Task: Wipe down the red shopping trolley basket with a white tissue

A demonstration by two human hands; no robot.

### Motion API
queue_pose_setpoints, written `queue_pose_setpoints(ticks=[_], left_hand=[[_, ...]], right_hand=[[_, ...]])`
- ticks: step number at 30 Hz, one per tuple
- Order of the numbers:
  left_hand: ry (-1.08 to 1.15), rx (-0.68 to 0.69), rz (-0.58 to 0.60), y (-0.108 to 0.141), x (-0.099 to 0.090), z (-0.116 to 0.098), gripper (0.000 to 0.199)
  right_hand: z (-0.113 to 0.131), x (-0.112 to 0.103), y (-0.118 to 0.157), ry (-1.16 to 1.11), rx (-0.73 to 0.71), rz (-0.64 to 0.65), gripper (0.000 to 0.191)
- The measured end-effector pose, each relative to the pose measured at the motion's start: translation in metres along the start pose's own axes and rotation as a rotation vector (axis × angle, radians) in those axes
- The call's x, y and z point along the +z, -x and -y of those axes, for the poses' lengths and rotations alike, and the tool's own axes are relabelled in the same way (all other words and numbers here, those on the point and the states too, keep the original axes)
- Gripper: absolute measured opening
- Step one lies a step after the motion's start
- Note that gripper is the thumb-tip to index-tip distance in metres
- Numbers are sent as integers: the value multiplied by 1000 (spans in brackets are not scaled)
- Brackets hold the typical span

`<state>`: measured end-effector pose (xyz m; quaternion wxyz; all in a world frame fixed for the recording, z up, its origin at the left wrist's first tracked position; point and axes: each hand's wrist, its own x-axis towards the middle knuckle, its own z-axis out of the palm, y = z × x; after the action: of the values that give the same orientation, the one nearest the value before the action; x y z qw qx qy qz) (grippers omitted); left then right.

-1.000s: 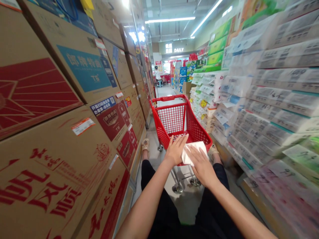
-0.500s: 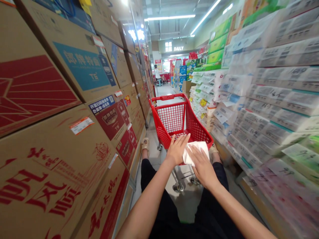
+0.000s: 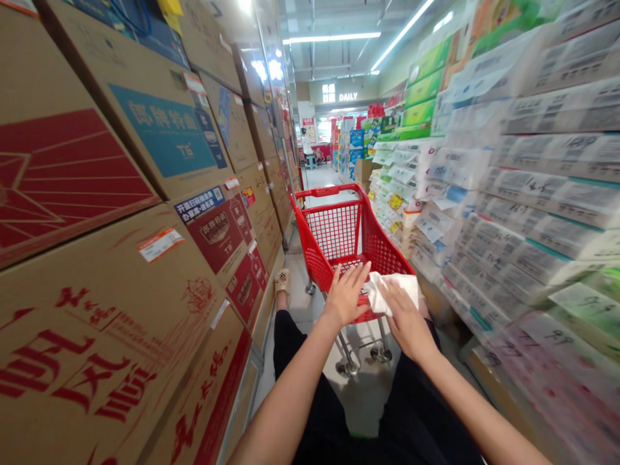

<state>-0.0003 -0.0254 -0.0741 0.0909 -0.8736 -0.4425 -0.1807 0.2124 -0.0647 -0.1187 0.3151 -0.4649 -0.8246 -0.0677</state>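
Cloth (image 3: 408, 284) on red cart (image 3: 385, 248), "T6" carton (image 3: 165, 135) leftward, "DAILY" sign (image 3: 347, 97) beyond

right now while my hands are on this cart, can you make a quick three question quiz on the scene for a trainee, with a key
1. True or false: in the view, the cardboard boxes are stacked to the left of the red cart.

2. Fill in the missing word: a white cloth lies under the ____ hand.

3. Multiple choice: which English word shows on the sign at the back?
a) FRESH
b) DAILY
c) SALE

Key:
1. True.
2. Right: the right hand lies over the cloth at the near end of the cart.
3. b) DAILY.
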Motion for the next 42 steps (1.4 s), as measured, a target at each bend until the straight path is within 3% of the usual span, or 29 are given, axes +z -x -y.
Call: queue_pose_setpoints(ticks=[2, 4, 7, 11, 14, 18, 22, 25, 28, 32, 35, 42], left_hand=[[2, -12, 2, 2, -1, 0, 110], [10, -27, 13, 2, -1, 0, 110], [13, -58, 32, 1, -1, -2, 112], [-4, -82, 14, -5, -1, -13, 116], [-28, -104, -17, -11, 1, -29, 117], [-52, -163, -38, -17, 8, -53, 114], [-27, -158, -66, -21, 11, -64, 111], [55, 32, -39, -23, 5, -49, 105], [72, 208, -2, -25, -2, -17, 98], [-26, -15, -66, -27, 0, 15, 95], [-87, -108, -92, -29, 11, 15, 90], [-142, -182, -137, -37, 19, -7, 87]], right_hand=[[14, -1, 1, -39, -48, 25, 89], [12, -5, 1, -64, -107, 65, 89], [-16, -13, -1, -49, -122, 98, 86], [-67, -15, -6, 17, -31, 15, 83], [-83, -8, -7, 33, 14, -47, 82], [-58, 1, -2, 27, 66, -73, 81], [-32, -5, 6, -38, 14, -22, 79], [-45, -15, 8, -74, -16, 28, 72], [-74, -17, 5, -81, 28, 31, 67], [-98, -8, 0, -71, 141, -46, 63], [-90, -2, 0, -65, 154, -64, 62], [-27, -8, 11, -77, 125, -20, 65]])
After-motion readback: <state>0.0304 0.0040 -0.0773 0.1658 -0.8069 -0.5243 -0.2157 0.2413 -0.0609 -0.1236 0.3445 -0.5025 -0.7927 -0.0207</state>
